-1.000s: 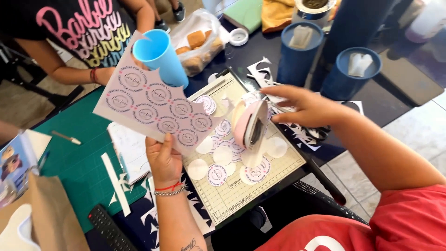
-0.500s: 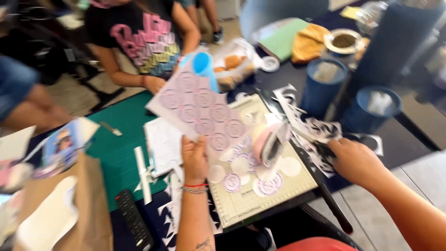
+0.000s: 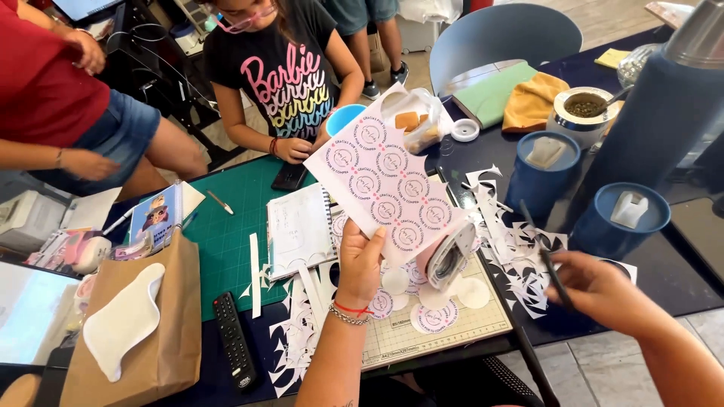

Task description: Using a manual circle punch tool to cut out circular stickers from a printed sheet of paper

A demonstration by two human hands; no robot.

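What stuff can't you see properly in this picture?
Head view only:
- Thin dark object in the right hand: blurred, so its kind is unclear.
- Cutting mat: partly hidden by the sticker sheet in the left hand.
- Pink punch: its top sits behind the sheet.
- Tall blue flask: cut off by the frame's edge.

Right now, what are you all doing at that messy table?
The left hand holds up a sheet printed with round labels, its corner in a pink punch on the cutting mat. The right hand holds a dark thin tool. Cut circles and paper scraps lie about. A child in a black shirt stands opposite.
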